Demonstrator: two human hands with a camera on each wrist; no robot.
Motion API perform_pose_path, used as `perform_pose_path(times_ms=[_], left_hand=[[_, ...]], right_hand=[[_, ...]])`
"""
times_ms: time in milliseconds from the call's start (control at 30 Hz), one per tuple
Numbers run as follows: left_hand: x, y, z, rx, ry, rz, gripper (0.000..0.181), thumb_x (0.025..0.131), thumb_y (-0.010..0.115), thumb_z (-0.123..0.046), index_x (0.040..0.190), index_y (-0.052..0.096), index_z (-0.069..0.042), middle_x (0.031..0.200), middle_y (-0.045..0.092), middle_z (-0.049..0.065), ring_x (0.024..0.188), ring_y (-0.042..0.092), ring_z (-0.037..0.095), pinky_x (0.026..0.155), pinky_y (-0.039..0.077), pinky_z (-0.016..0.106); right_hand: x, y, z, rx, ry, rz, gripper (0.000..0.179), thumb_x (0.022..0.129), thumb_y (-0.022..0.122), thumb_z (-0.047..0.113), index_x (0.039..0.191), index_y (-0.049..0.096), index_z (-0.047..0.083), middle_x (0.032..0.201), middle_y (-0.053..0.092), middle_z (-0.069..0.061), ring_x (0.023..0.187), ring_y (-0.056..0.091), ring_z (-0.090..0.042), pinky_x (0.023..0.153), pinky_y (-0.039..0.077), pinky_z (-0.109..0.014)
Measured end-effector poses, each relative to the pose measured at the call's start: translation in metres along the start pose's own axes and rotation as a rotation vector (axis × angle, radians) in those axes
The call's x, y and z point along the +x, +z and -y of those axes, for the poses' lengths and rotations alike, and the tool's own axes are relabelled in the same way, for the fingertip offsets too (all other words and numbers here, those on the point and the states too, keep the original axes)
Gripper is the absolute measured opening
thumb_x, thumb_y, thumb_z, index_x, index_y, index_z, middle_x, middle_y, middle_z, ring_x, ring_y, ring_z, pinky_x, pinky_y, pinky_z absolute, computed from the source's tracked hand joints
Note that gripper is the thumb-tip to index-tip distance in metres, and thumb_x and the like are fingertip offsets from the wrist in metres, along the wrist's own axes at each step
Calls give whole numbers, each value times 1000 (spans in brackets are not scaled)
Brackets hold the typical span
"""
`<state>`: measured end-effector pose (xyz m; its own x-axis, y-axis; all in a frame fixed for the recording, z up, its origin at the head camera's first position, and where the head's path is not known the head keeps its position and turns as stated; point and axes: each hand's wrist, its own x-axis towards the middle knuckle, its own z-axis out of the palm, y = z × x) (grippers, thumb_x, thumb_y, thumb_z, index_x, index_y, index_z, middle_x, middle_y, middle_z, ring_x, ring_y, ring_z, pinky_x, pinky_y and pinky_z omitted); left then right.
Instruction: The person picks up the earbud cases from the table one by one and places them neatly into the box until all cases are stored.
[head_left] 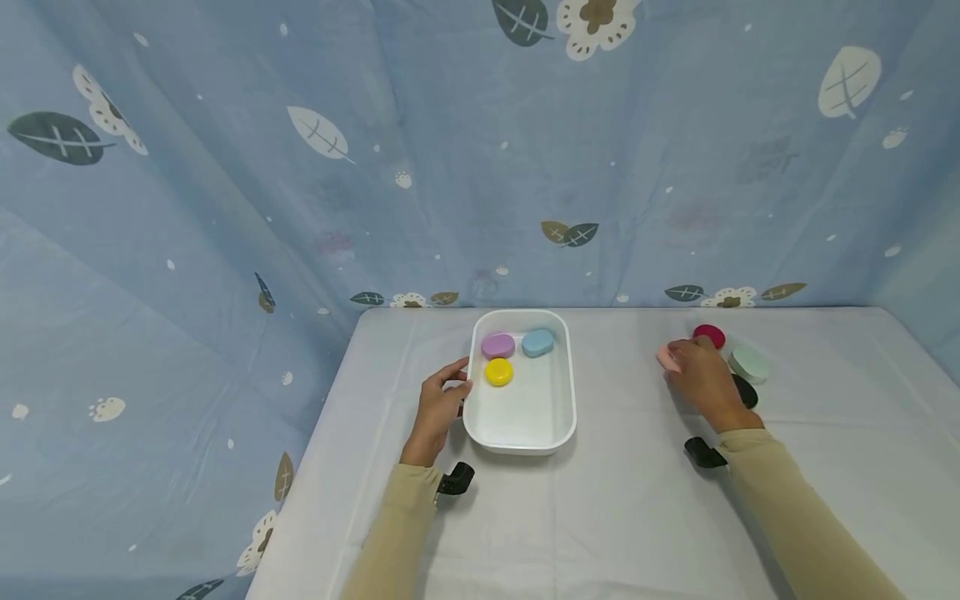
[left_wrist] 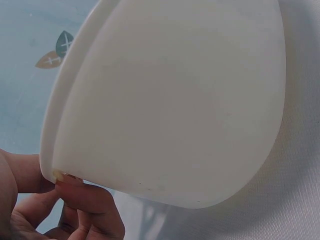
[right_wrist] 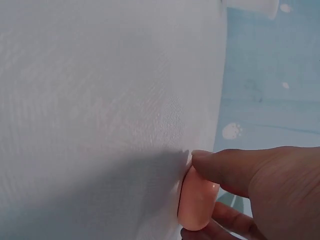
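My left hand (head_left: 437, 412) pinches the left rim of a white tub (head_left: 521, 433) between thumb and fingers; the left wrist view shows the tub's outer wall (left_wrist: 170, 105) close up. Inside the tub lie a purple oval piece (head_left: 498, 345), a blue oval piece (head_left: 537, 342) and a yellow round piece (head_left: 498, 372). Over at the right, my right hand (head_left: 703, 379) holds a smooth pink rounded piece (right_wrist: 197, 200) between thumb and fingers, low at the table. Part of that pink piece is hidden behind the fingers in the head view.
Around the right hand are a red round piece (head_left: 709, 335), a pale green oval piece (head_left: 749, 364) and a black piece (head_left: 745, 392) partly covered by the hand. A white cloth covers the table (head_left: 622, 517). A blue patterned curtain (head_left: 450, 167) hangs behind it.
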<state>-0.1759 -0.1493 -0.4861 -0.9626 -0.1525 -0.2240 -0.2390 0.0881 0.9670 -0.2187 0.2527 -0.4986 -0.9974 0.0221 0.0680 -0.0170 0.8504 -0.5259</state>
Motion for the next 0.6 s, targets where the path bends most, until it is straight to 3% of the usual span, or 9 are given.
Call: perform_pose_path(times_ms=[200, 400, 600], left_hand=[[1, 0, 1, -4, -1, 3, 43, 105, 61, -3, 146, 65, -11, 126, 55, 14, 92, 57, 26, 68, 54, 29], [1, 0, 2, 0, -2, 2, 43, 105, 61, -3, 147, 65, -11, 126, 55, 14, 92, 57, 26, 69, 54, 30], [1, -1, 2, 0, 8, 3, 43, 105, 61, -3, 146, 65, -10, 126, 55, 13, 92, 57, 26, 68, 54, 29]], right_hand=[[-1, -1, 0, 15, 1, 39, 51, 93, 76, 2, 139, 58, -14, 131, 59, -37, 124, 53, -54, 103, 49, -67], [-2, -3, 8, 49, 16, 95, 55, 94, 77, 4, 141, 55, -14, 136, 56, -38, 124, 53, -54, 106, 47, -67], [-8, -8, 33, 102, -106, 47, 53, 93, 78, 1, 140, 58, -13, 129, 59, -35, 112, 58, -47, 99, 54, -61]])
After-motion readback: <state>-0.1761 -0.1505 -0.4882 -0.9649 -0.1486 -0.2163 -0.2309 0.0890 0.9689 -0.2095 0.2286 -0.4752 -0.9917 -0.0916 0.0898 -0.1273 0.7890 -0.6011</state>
